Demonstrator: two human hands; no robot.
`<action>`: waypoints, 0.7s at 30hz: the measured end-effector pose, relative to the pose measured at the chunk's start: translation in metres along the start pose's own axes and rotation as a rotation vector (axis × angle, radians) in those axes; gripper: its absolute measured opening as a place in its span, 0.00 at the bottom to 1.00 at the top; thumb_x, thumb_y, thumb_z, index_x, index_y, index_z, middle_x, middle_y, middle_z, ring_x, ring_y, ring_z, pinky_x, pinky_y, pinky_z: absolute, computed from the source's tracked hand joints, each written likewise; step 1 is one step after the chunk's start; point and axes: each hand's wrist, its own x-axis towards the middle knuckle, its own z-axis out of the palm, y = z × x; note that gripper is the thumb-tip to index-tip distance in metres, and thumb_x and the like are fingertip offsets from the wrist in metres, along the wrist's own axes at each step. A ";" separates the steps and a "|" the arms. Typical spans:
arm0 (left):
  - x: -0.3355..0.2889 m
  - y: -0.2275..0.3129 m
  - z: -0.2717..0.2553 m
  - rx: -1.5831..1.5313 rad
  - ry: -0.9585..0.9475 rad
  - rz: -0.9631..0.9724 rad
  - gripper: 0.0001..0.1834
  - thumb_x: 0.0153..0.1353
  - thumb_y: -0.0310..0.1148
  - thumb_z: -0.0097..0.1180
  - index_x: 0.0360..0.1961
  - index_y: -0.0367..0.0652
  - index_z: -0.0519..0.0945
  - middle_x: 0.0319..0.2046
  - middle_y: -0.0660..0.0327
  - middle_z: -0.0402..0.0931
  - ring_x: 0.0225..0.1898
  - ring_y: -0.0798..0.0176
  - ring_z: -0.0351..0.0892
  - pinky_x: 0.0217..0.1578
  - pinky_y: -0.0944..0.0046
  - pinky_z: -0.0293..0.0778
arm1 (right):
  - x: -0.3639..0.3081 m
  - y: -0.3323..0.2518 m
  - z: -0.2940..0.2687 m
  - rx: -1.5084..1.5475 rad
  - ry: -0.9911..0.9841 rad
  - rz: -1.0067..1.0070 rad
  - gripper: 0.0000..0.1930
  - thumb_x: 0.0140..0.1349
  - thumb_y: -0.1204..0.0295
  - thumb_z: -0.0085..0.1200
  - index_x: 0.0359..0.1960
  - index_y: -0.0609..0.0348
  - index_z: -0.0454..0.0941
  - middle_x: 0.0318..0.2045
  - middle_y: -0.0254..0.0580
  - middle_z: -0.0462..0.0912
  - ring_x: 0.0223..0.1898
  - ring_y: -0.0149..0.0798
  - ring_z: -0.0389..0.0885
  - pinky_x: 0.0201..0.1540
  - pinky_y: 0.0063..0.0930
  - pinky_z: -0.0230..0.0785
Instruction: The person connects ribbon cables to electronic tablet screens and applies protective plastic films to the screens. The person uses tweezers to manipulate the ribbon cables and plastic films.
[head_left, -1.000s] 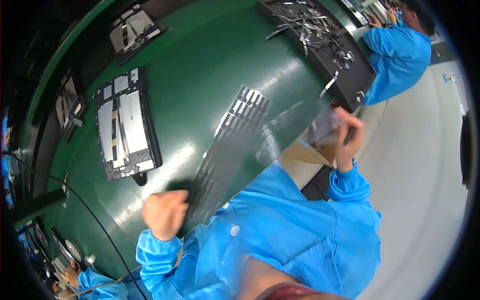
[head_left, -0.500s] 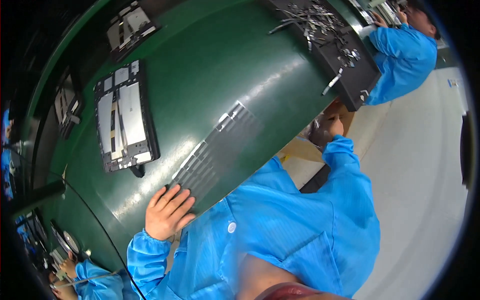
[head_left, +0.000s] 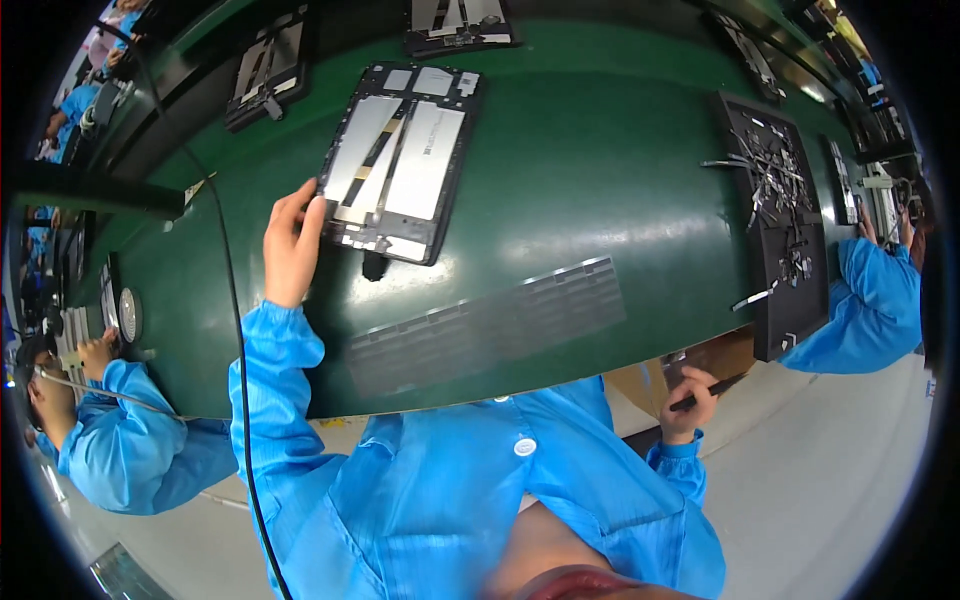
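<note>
An opened tablet [head_left: 427, 165] lies on the green bench, its back off and silver battery panels, a dark ribbon cable and a black frame showing. A short black tab pokes out at its near edge. My left hand [head_left: 291, 250] holds the tablet's left edge near the lower corner, thumb and fingers close together. Past the bench's front edge, low on the right, my right hand [head_left: 688, 405] is closed around a slim black tool [head_left: 712, 391]; its tip is too small to identify. A clear plastic sheet with rows of small cells [head_left: 490, 325] lies between my body and the tablet.
On the right, a black tray [head_left: 777, 320] overflows with small metal strips and cables. More opened tablets [head_left: 270, 70] stand along the bench's far side. A black cable [head_left: 232, 290] hangs across the left. Co-workers in blue sit at both sides; an open cardboard box [head_left: 728, 360] stands below the bench edge.
My left hand has gone from the clear sheet to the tablet's edge. My right hand has come up from the box with the black tool showing. The whole view has turned.
</note>
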 end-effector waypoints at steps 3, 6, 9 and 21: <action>0.005 0.000 0.015 -0.127 -0.056 -0.005 0.20 0.68 0.37 0.59 0.57 0.38 0.80 0.43 0.57 0.78 0.38 0.67 0.76 0.41 0.67 0.74 | 0.088 -0.049 0.028 0.305 -0.006 0.027 0.16 0.52 0.88 0.57 0.42 0.62 0.74 0.42 0.51 0.84 0.42 0.47 0.83 0.46 0.33 0.75; -0.009 0.018 0.030 -0.187 -0.114 0.014 0.23 0.63 0.32 0.64 0.57 0.36 0.79 0.42 0.55 0.77 0.36 0.66 0.77 0.40 0.66 0.76 | 0.169 -0.088 0.071 0.505 -0.349 0.203 0.28 0.55 0.83 0.66 0.58 0.62 0.69 0.55 0.49 0.79 0.52 0.43 0.82 0.55 0.34 0.74; -0.016 0.038 0.039 -0.275 -0.305 0.050 0.29 0.61 0.28 0.65 0.64 0.36 0.74 0.48 0.58 0.75 0.40 0.70 0.75 0.35 0.73 0.72 | 0.226 -0.101 0.124 0.638 -0.555 0.156 0.32 0.55 0.78 0.69 0.61 0.61 0.67 0.60 0.48 0.75 0.56 0.44 0.80 0.58 0.36 0.73; -0.023 0.061 0.042 -0.279 -0.406 0.153 0.41 0.52 0.33 0.73 0.68 0.41 0.70 0.52 0.55 0.72 0.49 0.56 0.77 0.47 0.60 0.76 | 0.215 -0.114 0.163 0.399 -0.555 0.123 0.34 0.52 0.69 0.73 0.58 0.61 0.67 0.57 0.53 0.80 0.54 0.51 0.81 0.56 0.38 0.74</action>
